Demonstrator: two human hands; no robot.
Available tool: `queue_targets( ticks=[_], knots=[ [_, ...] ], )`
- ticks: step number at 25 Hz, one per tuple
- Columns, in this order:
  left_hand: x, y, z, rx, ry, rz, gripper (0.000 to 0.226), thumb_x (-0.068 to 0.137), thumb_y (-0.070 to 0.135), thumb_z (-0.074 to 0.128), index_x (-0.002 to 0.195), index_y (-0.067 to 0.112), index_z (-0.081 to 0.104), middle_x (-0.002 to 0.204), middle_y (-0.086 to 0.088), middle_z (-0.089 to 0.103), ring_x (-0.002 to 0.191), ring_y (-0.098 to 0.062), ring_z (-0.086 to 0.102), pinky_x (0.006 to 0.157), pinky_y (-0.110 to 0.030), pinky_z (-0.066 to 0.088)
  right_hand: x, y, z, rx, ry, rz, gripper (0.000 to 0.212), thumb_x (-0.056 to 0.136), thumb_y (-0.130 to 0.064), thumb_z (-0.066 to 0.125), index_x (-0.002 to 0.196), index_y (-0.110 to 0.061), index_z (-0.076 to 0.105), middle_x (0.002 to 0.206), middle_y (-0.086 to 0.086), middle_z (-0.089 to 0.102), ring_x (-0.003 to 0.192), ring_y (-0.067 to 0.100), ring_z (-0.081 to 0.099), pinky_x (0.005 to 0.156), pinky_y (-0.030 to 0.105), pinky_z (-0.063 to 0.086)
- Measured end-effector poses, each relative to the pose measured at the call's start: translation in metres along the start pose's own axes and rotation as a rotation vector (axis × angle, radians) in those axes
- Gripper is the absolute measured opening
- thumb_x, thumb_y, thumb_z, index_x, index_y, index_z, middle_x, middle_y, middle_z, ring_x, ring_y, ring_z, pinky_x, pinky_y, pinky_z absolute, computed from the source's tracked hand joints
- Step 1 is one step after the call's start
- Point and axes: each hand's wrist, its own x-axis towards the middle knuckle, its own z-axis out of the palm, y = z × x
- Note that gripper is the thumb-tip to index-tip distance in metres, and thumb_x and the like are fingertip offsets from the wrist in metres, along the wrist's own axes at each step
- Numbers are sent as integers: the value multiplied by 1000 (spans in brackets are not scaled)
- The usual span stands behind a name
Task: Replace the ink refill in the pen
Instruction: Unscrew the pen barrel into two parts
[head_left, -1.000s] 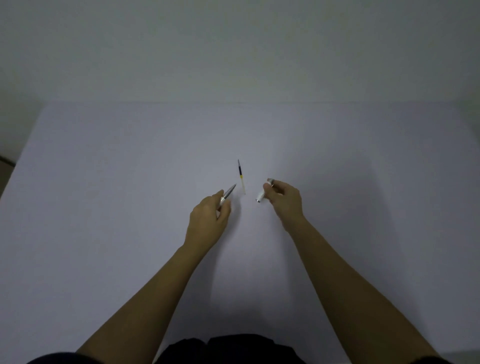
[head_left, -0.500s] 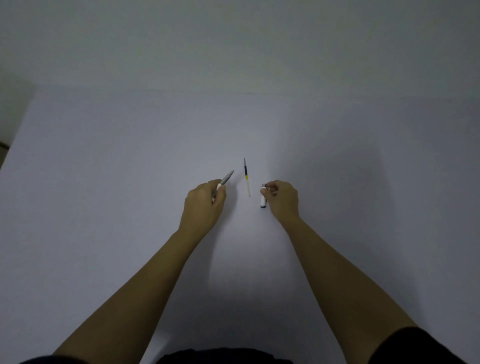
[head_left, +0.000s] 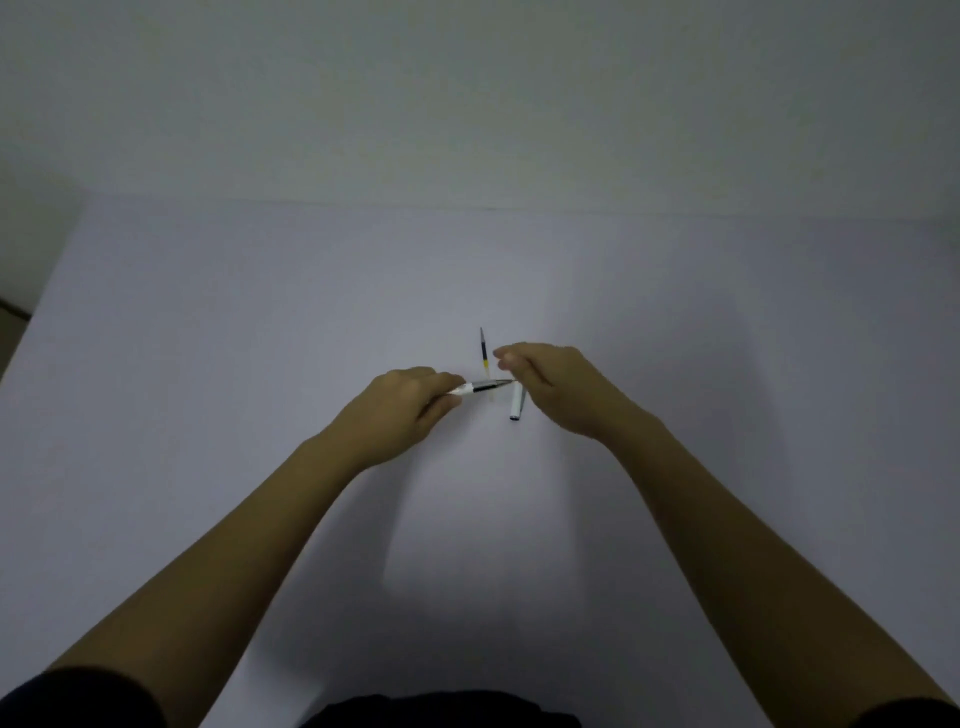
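My left hand (head_left: 400, 410) grips the front section of the pen (head_left: 483, 386), a grey tapered piece with a white end, held level with its tip pointing right. The ink refill (head_left: 484, 353) lies on the table just beyond it, with a dark upper part, a yellow band and a clear lower part. The white pen barrel (head_left: 517, 405) lies on the table, its upper end hidden under my right hand (head_left: 561, 389). That hand hovers with its fingertips close beside the refill and nothing visibly held.
The work surface is a plain pale table (head_left: 260, 364) that meets a bare wall at the back. Its left edge shows at the far left. My dark clothing fills the bottom edge of the view.
My right hand has let the barrel down onto the table and moved its fingertips toward the refill. My left hand has swung the front section from pointing up-right to level.
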Motion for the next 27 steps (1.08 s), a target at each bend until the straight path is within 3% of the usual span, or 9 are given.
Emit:
queue_targets(
  ticks=[2, 4, 6, 9, 14, 19, 21, 23, 27],
  knots=[
    [-1, 8, -10, 46, 40, 83, 29, 94, 24, 48, 120, 13, 57, 85, -9, 60, 70, -19, 49, 64, -28, 37, -6, -9, -5, -74, -194, 41, 38, 98, -33, 31, 105, -13, 63, 101, 13, 70, 90, 28, 63, 84, 41, 50],
    [-3, 16, -18, 32, 74, 123, 28, 93, 24, 51, 116, 11, 60, 85, -10, 62, 70, -18, 50, 65, -26, 36, -11, -16, -10, -74, -234, 29, 33, 97, -31, 38, 99, -15, 67, 97, 7, 73, 83, 21, 66, 74, 25, 50],
    [-6, 21, -20, -42, 76, 98, 25, 92, 26, 52, 108, 10, 63, 84, -9, 65, 69, -16, 51, 63, -20, 33, -17, -23, -18, -95, -113, -74, 23, 92, -27, 51, 96, -16, 71, 88, 3, 76, 69, 14, 64, 62, 12, 43],
    [-11, 28, -21, -165, 78, 17, 25, 92, 29, 51, 102, 12, 66, 75, -4, 62, 61, -11, 47, 58, -12, 35, -31, -27, -23, -186, 139, -303, 16, 82, -21, 67, 95, -15, 73, 83, 4, 75, 72, 20, 64, 67, 30, 47],
    [-21, 36, -28, -96, 157, 105, 20, 90, 24, 55, 100, 11, 67, 74, -5, 63, 61, -10, 45, 58, -7, 34, -43, -30, -25, -41, 18, -125, 24, 92, -30, 52, 105, -18, 68, 88, -2, 74, 68, 11, 64, 64, 23, 42],
    [-26, 45, -30, -100, 193, 130, 18, 90, 22, 57, 98, 10, 67, 72, -9, 63, 61, -13, 45, 56, -10, 30, -54, -36, -28, -45, 161, -286, 18, 80, -22, 69, 96, -14, 68, 85, -1, 70, 77, 10, 60, 73, 20, 45],
    [-27, 48, -32, -90, 206, 142, 17, 89, 21, 58, 99, 9, 67, 71, -9, 63, 61, -13, 45, 57, -10, 28, -56, -36, -28, -9, 86, -159, 26, 85, -31, 62, 107, -17, 63, 84, -7, 69, 74, 3, 60, 69, 9, 43],
    [-28, 49, -33, -73, 203, 155, 18, 89, 21, 58, 99, 9, 67, 72, -8, 62, 61, -13, 44, 57, -10, 27, -56, -36, -26, 40, 54, -87, 22, 92, -31, 51, 98, -18, 68, 78, -6, 72, 64, 0, 60, 59, 8, 42],
    [-29, 53, -34, -81, 220, 160, 17, 89, 20, 59, 98, 9, 67, 68, -3, 57, 60, -12, 43, 57, -10, 27, -60, -38, -25, 87, 215, -223, 8, 82, -21, 68, 88, -18, 71, 78, -9, 69, 73, 3, 61, 68, 12, 44]
  ],
)
